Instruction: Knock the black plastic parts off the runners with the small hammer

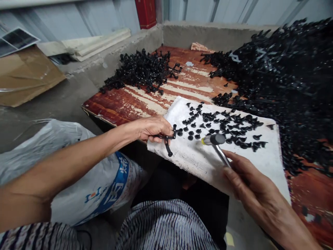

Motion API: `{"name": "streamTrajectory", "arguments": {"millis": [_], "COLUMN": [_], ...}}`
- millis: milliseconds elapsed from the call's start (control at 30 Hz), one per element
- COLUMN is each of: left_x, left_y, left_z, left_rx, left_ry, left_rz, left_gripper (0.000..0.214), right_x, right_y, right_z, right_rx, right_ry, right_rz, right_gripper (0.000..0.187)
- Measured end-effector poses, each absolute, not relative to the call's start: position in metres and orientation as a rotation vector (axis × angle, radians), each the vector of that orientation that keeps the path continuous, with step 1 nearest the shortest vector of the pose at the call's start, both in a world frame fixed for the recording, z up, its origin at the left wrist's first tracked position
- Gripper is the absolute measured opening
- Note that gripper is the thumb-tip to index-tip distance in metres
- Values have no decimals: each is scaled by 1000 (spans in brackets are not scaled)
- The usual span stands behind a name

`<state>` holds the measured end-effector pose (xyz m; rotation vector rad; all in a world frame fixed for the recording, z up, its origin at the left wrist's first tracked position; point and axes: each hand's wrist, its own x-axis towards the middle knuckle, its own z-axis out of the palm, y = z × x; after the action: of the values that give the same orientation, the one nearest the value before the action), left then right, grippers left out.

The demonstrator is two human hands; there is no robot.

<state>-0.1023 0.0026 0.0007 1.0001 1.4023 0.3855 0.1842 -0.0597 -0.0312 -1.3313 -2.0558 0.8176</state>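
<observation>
My left hand (pixel 156 127) is closed on a branched black plastic piece (pixel 170 137) with round ends, held over the near left edge of a white pad (pixel 182 156). In my right hand (pixel 249 184) is the metal handle of a small mallet (pixel 218 139), gripped with the fingers wrapped round it. The mallet has a dark head with a yellow band at one end, and hangs over the pad. Many small loose black plastic pieces (pixel 198 131) with round flat heads lie scattered on the pad between and beyond my hands.
A worn red-brown board (pixel 104 107) lies under the pad. One heap of black branched pieces (pixel 143 71) sits at back left, a far larger black heap (pixel 281 76) at right. A printed white sack (pixel 130 177) stands at lower left, near a cardboard piece (pixel 28 74).
</observation>
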Motion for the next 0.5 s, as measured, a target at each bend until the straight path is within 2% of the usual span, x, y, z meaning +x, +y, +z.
{"name": "streamTrajectory", "arguments": {"millis": [100, 233, 367, 500], "left_x": [-103, -103, -102, -102], "left_y": [4, 6, 7, 7], "left_z": [5, 4, 3, 5], "left_rx": [1027, 1046, 1036, 1034], "left_ry": [1414, 1410, 1416, 1429], "left_rz": [339, 342, 334, 316], "left_gripper": [16, 13, 14, 17], "right_x": [179, 163, 147, 144], "right_y": [-60, -52, -42, -34], "right_z": [-25, -13, -14, -21], "right_rx": [-1200, -1034, -955, -1017], "right_ry": [-2215, -2281, -2335, -2438], "right_rz": [569, 417, 379, 356], "right_gripper": [39, 46, 55, 53]}}
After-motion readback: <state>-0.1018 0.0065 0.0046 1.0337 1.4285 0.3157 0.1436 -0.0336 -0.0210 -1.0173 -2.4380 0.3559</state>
